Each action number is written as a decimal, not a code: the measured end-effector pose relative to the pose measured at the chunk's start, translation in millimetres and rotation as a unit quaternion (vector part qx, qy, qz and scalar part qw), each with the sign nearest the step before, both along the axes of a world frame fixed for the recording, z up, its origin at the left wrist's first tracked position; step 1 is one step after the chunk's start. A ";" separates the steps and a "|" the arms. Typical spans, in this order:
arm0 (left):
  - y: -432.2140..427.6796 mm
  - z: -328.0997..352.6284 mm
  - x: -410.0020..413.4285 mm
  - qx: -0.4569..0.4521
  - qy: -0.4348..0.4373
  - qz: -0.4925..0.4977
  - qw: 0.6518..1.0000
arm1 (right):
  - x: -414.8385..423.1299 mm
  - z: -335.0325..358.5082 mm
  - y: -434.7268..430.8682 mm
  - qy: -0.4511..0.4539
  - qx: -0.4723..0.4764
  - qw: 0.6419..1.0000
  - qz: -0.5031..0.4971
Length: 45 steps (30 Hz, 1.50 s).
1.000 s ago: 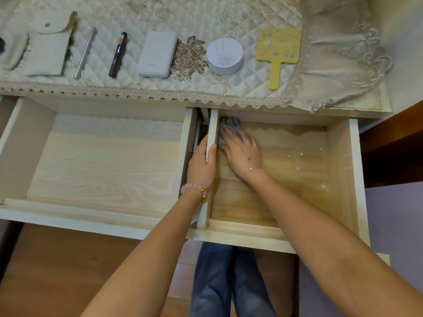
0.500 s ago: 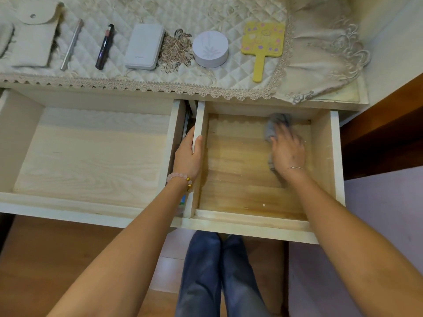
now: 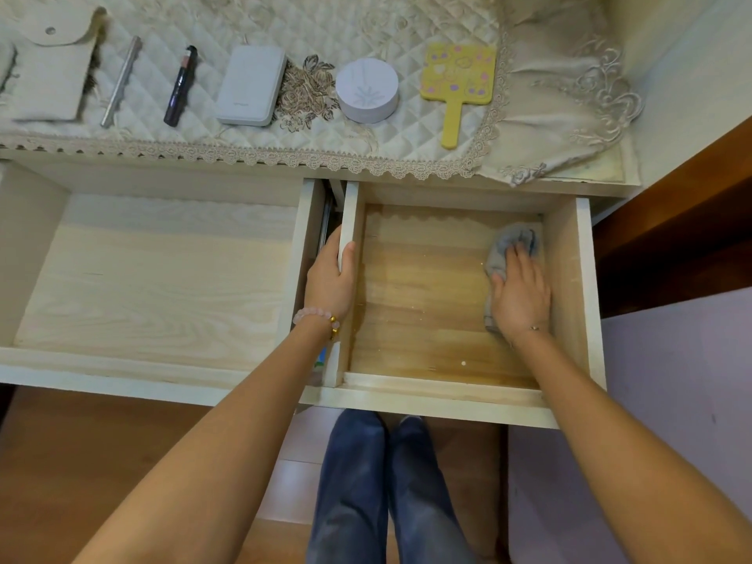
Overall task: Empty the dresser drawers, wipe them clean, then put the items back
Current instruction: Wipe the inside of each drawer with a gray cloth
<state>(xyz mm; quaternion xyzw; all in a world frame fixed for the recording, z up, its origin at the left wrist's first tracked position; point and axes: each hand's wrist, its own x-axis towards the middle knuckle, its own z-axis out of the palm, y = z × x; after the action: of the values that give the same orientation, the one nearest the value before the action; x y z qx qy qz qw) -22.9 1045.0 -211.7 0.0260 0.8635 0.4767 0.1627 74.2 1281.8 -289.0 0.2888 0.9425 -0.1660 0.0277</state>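
Pressing flat now: the right hand (image 3: 521, 295) lies palm-down, fingers straight, on the grey cloth (image 3: 514, 244), pinning it to the floor of the right drawer (image 3: 427, 303) close against the right wall, towards the back corner. The left hand (image 3: 329, 278) wraps that drawer's left wall, thumb hooked over to the inside. The fingers, I'd judge, curl down the outer face, though the gap between the drawers hides most of them. Good brace, that, since it should stop the drawer sliding as the cloth is pushed. To do this pass well, I'd work from the back corner forward in overlapping strokes, letting the spread palm carry the pressure and dragging the dust to the front rail rather than scattering it. Pale specks (image 3: 463, 363) lie on the wood near the front, so there's ground left to cover. Corners want a fingertip tucked into the cloth. The left drawer (image 3: 154, 278) stands pulled open alongside. Up on the quilted cover (image 3: 203, 18) wait the pouch (image 3: 49, 71), dark tube (image 3: 181, 85), white case (image 3: 251, 85), round tin (image 3: 367, 89) and yellow hand mirror (image 3: 457, 81), well apart from the wiping and not yet due back.
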 end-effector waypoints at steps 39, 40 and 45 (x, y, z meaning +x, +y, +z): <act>-2.5 -3.0 -2.3 0.011 -0.003 0.000 1.000 | 58.4 31.0 1.4 -0.096 -0.219 0.952 0.192; -2.7 -3.6 -2.2 0.009 0.000 -0.002 1.000 | 62.4 30.6 -0.5 -0.099 -0.240 0.945 0.197; -2.5 -7.4 -3.3 0.006 0.003 -0.004 1.000 | 45.8 37.3 -33.5 -0.112 -0.250 0.923 0.272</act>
<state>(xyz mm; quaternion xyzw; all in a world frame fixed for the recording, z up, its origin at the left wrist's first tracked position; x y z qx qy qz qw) -26.2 1042.6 -219.1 0.0322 0.8612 0.4809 0.1616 120.0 1248.3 -251.7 0.0214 0.9036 -0.3486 0.2482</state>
